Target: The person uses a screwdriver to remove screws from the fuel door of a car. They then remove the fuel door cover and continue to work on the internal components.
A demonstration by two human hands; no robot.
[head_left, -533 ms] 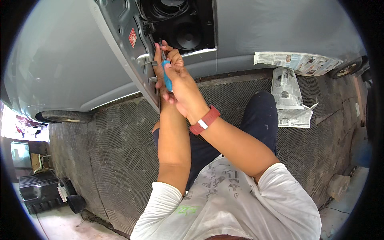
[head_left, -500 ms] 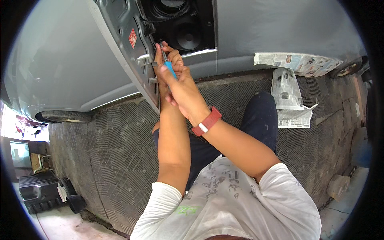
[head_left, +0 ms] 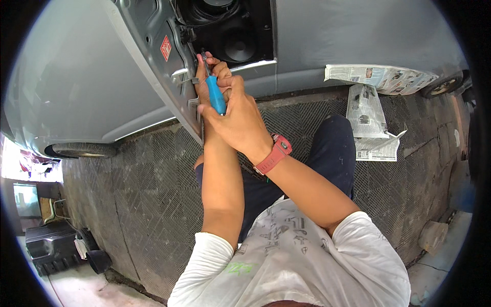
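Note:
A screwdriver with a blue handle [head_left: 216, 94] and a thin metal shaft points away from me, its tip at the lower inner edge of an opening in the grey car body. My right hand [head_left: 240, 115], with a red watch on its wrist, lies around the handle, the thumb on one side and bent fingers on the other; much of the handle shows. Closer to the tip, my left hand [head_left: 204, 74] has its fingers closed about the shaft. What the tip touches is too small to make out. An open grey panel [head_left: 163, 66] stands just left of both hands.
Black round parts [head_left: 239, 47] sit inside the opening. Newspaper [head_left: 381, 79] covers the lower car body to the right, and more sheets [head_left: 365, 115] lie on the patterned floor [head_left: 158, 179]. A black ribbed part [head_left: 51, 245] rests at lower left.
My right hand has turned and slid back along the screwdriver, showing more of the blue handle. My left hand stays near the tip. The view has shifted slightly.

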